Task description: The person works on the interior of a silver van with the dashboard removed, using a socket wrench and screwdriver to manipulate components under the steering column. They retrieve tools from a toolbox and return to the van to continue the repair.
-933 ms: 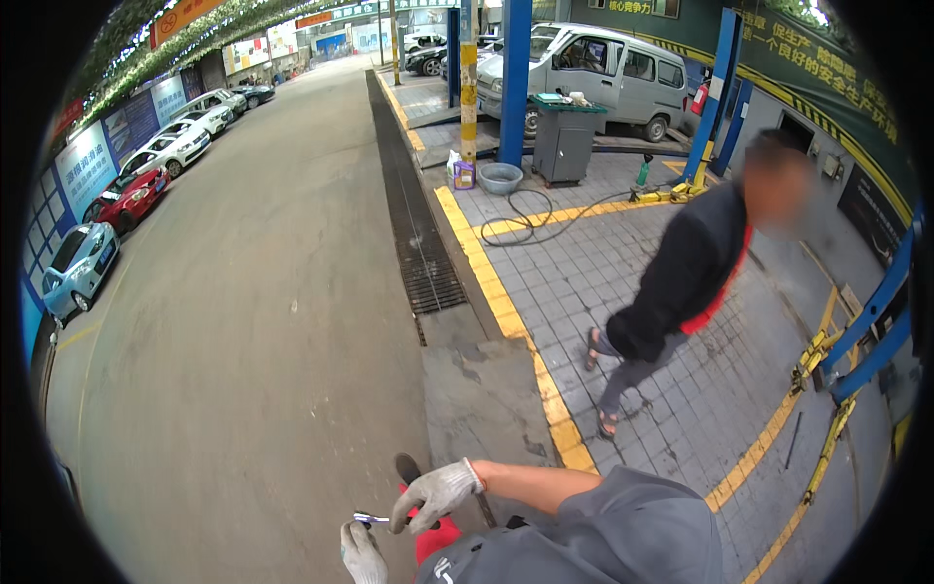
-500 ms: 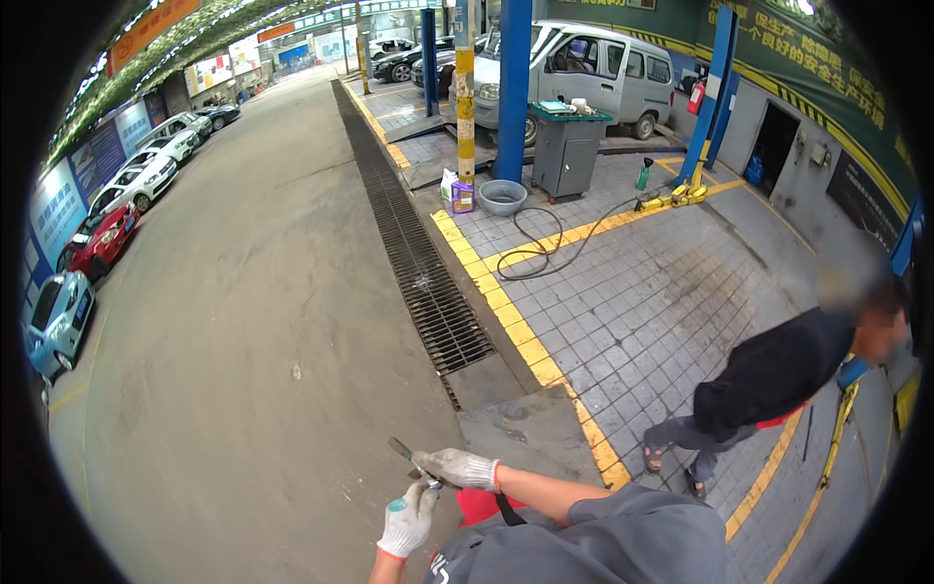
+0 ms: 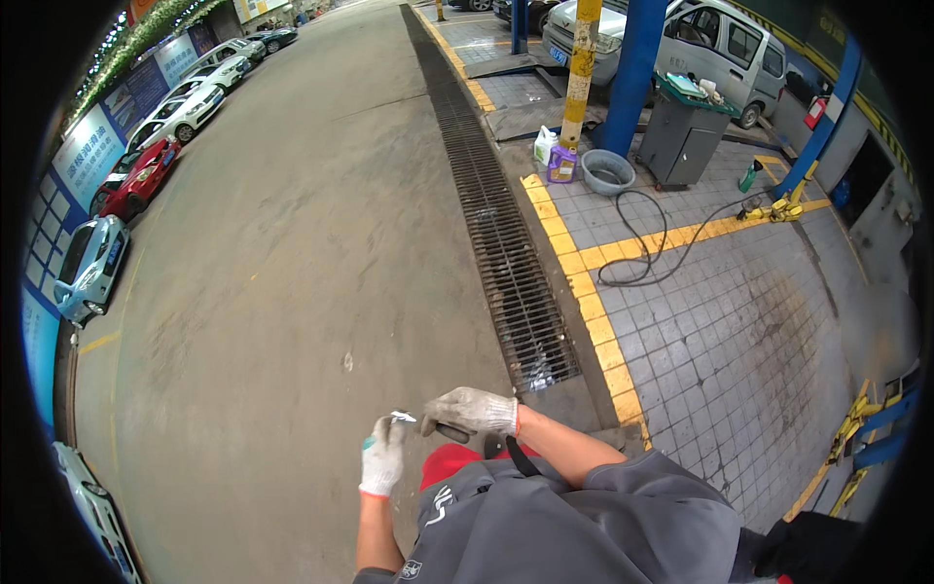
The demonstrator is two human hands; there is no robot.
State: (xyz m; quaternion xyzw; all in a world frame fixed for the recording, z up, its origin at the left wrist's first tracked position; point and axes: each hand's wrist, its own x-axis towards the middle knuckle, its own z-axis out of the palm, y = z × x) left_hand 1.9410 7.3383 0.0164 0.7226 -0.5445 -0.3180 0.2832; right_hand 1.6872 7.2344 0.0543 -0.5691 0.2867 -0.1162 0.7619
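Observation:
My left hand [image 3: 382, 453], in a pale knit glove with a red cuff and teal patch, grips a small shiny metal piece [image 3: 402, 418] near its fingertips. Just to the right, my right hand [image 3: 469, 411], in a dirtier pale glove, has its fingers curled down near that piece. A dark shape [image 3: 453, 432] lies under those fingers; I cannot tell whether it is held or is my shoe. My red trousers and grey top [image 3: 550, 516] are below both hands.
A long drain grate [image 3: 496, 273] borders yellow-edged tiles [image 3: 700, 380], with a hose [image 3: 632, 282], basin [image 3: 608, 173], two jugs [image 3: 561, 164], grey cart [image 3: 681, 136], lift posts [image 3: 632, 78] and van [image 3: 725, 54]. Parked cars [image 3: 136, 180] line the left. Dark clothing [image 3: 808, 550] shows at lower right.
The view has swung right and ahead along the driveway. The co-worker in black has moved toward the lower right, mostly out of view. My hands have risen, still close together.

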